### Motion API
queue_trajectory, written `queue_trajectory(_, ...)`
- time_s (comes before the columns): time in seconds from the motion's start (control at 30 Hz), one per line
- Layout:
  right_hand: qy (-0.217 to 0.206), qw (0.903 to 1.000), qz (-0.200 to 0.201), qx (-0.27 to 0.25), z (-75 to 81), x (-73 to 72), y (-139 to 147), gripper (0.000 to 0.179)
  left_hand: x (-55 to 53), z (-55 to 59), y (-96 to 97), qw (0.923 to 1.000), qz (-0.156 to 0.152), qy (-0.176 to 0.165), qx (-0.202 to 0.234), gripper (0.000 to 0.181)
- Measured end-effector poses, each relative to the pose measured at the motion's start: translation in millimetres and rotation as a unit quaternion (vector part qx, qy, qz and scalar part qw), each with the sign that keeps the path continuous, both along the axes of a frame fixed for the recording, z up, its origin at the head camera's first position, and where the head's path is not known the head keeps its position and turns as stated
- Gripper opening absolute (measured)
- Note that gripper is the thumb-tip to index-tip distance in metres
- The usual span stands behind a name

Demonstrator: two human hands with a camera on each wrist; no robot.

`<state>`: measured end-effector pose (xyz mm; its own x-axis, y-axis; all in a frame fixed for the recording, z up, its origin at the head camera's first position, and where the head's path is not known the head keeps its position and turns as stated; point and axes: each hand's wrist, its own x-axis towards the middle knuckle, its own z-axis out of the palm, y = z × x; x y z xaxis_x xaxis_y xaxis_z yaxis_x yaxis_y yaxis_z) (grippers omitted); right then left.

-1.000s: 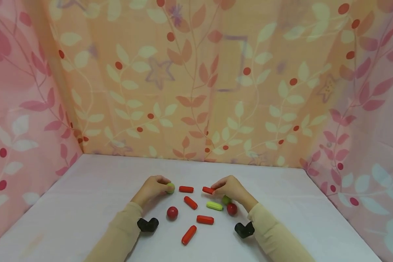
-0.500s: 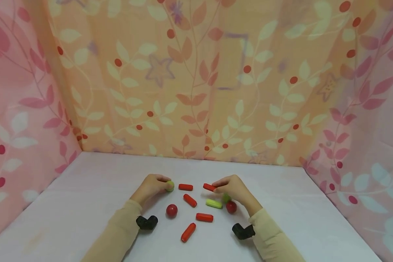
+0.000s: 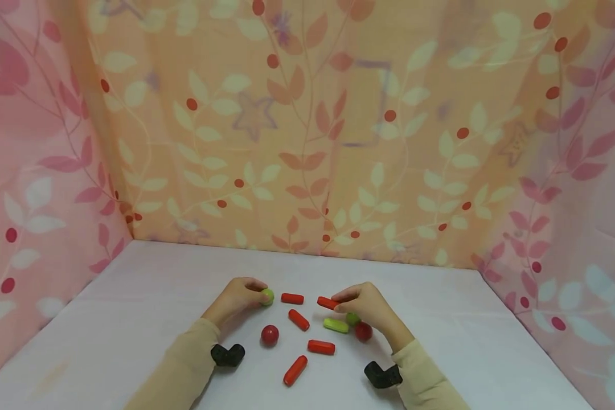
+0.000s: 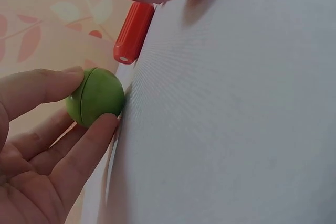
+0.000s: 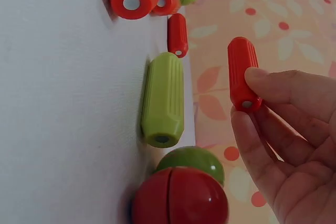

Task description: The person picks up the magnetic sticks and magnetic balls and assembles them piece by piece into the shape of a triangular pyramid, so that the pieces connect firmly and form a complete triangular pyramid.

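Note:
My left hand [image 3: 241, 296] pinches a green ball [image 4: 97, 97] with a seam around it, low at the table surface. In my right hand [image 3: 364, 304], thumb and fingertips grip a red ribbed rod [image 5: 243, 74] with a pale round spot in its end; it appears held just off the table. Between the hands lies another red rod [image 3: 292, 298], nearer the green ball. Close below my right hand sit a yellow-green rod [image 5: 163, 100], a second green ball [image 5: 197, 162] and a shiny red ball [image 5: 181, 198].
Nearer the person lie more red rods, one slanted [image 3: 299, 319], one crosswise [image 3: 321, 347] and one at the front [image 3: 295, 370]. A red ball [image 3: 269, 335] sits by my left forearm. Black wrist cameras hang by both sleeves. Patterned cloth walls [image 3: 307, 171] enclose the white table [image 3: 159, 273].
My right hand, still holding the red rod, has shifted slightly toward the person, and more of the green ball beside it shows. The left hand stays on its ball. The head view tilts slightly.

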<state>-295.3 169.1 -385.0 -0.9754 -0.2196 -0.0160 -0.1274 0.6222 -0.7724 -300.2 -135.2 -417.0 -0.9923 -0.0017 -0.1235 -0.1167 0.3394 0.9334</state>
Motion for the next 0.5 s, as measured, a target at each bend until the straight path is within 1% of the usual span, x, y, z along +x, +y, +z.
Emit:
queue_trajectory(0.07,0.003,1.0000,-0.001,0.003,1.1,1.3,0,0.016,0.0,0.2,0.1,1.0000,-0.001,0.003,0.002,0.026)
queue_trajectory(0.13,0.005,1.0000,0.001,0.002,1.7,1.8,2,0.017,-0.8,1.0,0.9,0.9999,0.008,0.005,0.004,0.026)
queue_trajectory(0.3,0.002,1.0000,-0.005,-0.006,0.1,1.1,3,0.018,-2.7,5.7,3.6,0.9996,0.016,0.021,-0.002,0.028)
queue_trajectory(0.4,0.001,0.9998,-0.012,-0.014,-1.0,1.6,2,0.017,-2.9,9.6,6.2,0.9995,0.010,0.029,-0.003,0.030)
queue_trajectory(0.5,-0.007,0.9998,-0.006,-0.017,-2.4,3.2,0,0.017,-0.1,12.1,8.8,0.9998,0.000,0.020,-0.008,0.029)
